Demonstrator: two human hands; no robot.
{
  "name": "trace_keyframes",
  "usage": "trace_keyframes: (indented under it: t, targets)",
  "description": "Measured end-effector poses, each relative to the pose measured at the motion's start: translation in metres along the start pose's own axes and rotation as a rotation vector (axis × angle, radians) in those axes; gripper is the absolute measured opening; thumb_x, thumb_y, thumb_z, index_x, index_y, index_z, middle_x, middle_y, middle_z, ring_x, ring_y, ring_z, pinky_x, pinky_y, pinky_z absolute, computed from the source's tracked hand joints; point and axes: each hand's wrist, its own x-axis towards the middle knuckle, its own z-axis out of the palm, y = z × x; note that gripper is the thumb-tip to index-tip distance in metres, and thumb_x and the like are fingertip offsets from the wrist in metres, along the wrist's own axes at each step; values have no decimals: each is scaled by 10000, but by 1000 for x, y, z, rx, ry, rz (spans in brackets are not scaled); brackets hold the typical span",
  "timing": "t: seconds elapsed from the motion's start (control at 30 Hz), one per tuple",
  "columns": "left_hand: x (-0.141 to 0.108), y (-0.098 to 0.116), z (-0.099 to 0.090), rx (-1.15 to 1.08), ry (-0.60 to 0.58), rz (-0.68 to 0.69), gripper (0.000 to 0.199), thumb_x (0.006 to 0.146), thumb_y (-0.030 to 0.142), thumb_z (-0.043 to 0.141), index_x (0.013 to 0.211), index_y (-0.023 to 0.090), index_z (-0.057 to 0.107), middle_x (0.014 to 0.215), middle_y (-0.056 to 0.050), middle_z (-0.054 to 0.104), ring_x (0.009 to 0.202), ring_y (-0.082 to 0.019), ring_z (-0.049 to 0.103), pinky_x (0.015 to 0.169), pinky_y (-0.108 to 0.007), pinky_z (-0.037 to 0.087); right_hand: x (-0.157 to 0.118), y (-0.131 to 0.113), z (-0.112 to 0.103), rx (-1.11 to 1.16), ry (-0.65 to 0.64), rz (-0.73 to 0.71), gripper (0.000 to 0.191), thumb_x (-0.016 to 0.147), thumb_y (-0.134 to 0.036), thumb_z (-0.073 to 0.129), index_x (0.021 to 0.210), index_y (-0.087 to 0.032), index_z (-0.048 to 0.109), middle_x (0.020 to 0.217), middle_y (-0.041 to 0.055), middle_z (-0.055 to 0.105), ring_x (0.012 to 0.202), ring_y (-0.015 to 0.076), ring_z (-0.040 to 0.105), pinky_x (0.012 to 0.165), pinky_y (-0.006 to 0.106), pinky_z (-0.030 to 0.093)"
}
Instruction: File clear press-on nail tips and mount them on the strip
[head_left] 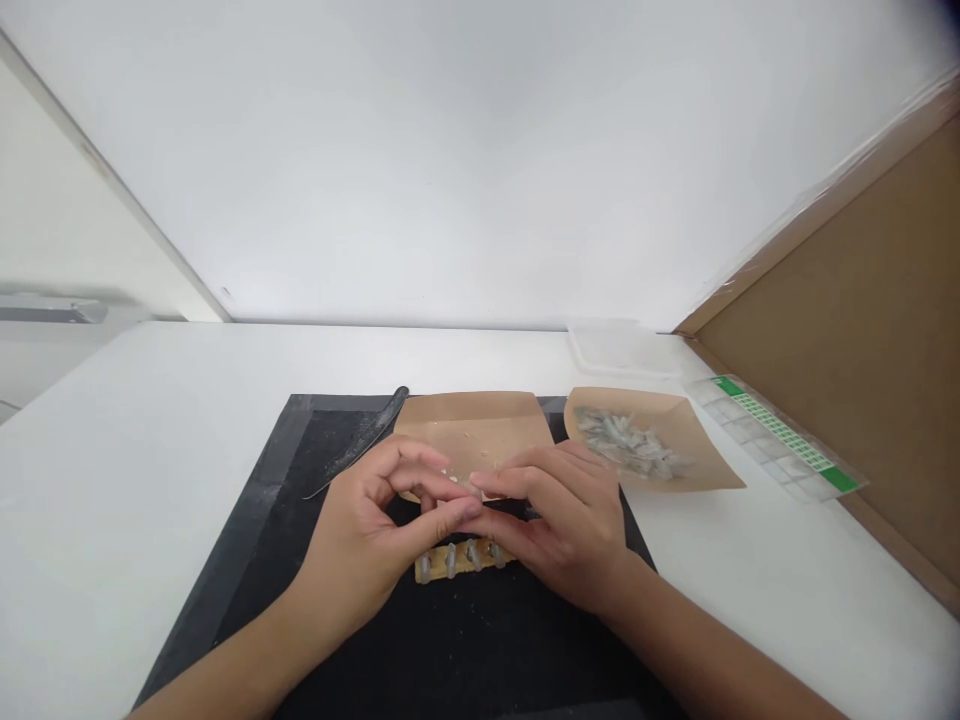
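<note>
My left hand (375, 530) and my right hand (559, 520) meet fingertip to fingertip over the black mat (247, 540). Between the fingertips they pinch something very small and pale, too small to identify. Just below the fingers lies a small tan strip (461, 560) with several clear pegs standing in a row on it. Behind the hands lies a brown paper sheet (472, 425) with a few pale crumbs on it.
A brown paper tray (697, 450) holding several small grey-white pieces sits to the right. Beyond it lies a clear strip with green labels (780, 435). Black tweezers (360, 440) lie on the mat's far left. A cardboard wall (862, 330) stands at right.
</note>
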Motion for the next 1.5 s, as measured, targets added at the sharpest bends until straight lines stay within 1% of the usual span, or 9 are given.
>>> trace_keyframes:
  t: [0.27, 0.43, 0.6, 0.7, 0.83, 0.97, 1.2, 1.33, 1.5]
  targets:
    - [0, 2, -1, 145, 6, 156, 96, 858, 313, 835, 865, 228, 789, 816, 3, 794, 753, -133, 736, 694, -209, 596, 0, 1, 1, 20, -10, -11, 227, 862, -219, 865, 1021, -224, 704, 803, -11, 774, 708, 153, 715, 663, 311, 440]
    - [1, 2, -1, 62, 14, 107, 142, 851, 332, 841, 969, 255, 821, 882, -8, 816, 791, -154, 757, 713, -225, 622, 2, -1, 1, 93, 16, 16, 249, 862, -167, 856, 1054, -228, 710, 822, -22, 785, 711, 135, 723, 673, 298, 463]
    - [0, 0, -1, 26, -14, 86, 140, 844, 330, 849, 967, 263, 847, 906, -23, 825, 756, -156, 740, 683, -236, 613, 3, -2, 1, 109, 46, 23, 232, 839, -191, 882, 946, -225, 679, 763, -40, 765, 692, 130, 725, 646, 295, 454]
    - [-2, -2, -1, 112, -33, 140, 132, 863, 327, 837, 980, 269, 851, 886, -20, 811, 661, -121, 664, 628, -232, 556, 2, -1, 2, 124, 36, 21, 241, 862, -219, 866, 893, -223, 627, 787, -40, 772, 686, 124, 725, 639, 295, 450]
    - [-4, -5, -2, 204, -9, 198, 129, 884, 323, 811, 999, 274, 847, 697, 16, 701, 544, -88, 489, 551, -230, 454, 0, 0, 3, 130, 38, 18, 245, 880, -227, 850, 894, -226, 605, 802, -44, 780, 689, 122, 731, 646, 291, 453]
    - [-5, -4, -2, 199, -12, 175, 146, 891, 332, 800, 1018, 275, 841, 670, 20, 655, 545, -94, 465, 552, -239, 439, 1, -1, 3, 129, 46, 37, 219, 891, -235, 839, 925, -234, 622, 768, -45, 770, 684, 132, 728, 647, 290, 452]
    - [-4, 0, -1, 120, -63, 193, 122, 916, 322, 776, 1004, 281, 849, 833, -33, 762, 705, -149, 646, 659, -279, 514, -2, 0, 4, 107, 58, 49, 246, 859, -237, 864, 920, -230, 626, 749, -42, 755, 685, 142, 720, 665, 290, 449]
    - [-4, 1, -2, 66, -67, 135, 108, 900, 332, 795, 976, 274, 845, 904, -51, 789, 792, -175, 695, 674, -277, 528, -2, 1, 4, 85, 46, 38, 248, 854, -221, 865, 955, -228, 639, 742, -45, 752, 691, 141, 721, 677, 288, 451]
    - [-5, 2, -2, 55, -21, 76, 95, 876, 352, 814, 923, 275, 845, 714, -11, 714, 589, -113, 547, 542, -237, 435, -3, 1, 5, 89, 27, 20, 269, 878, -220, 847, 1066, -238, 656, 821, -27, 787, 745, 148, 742, 703, 288, 487]
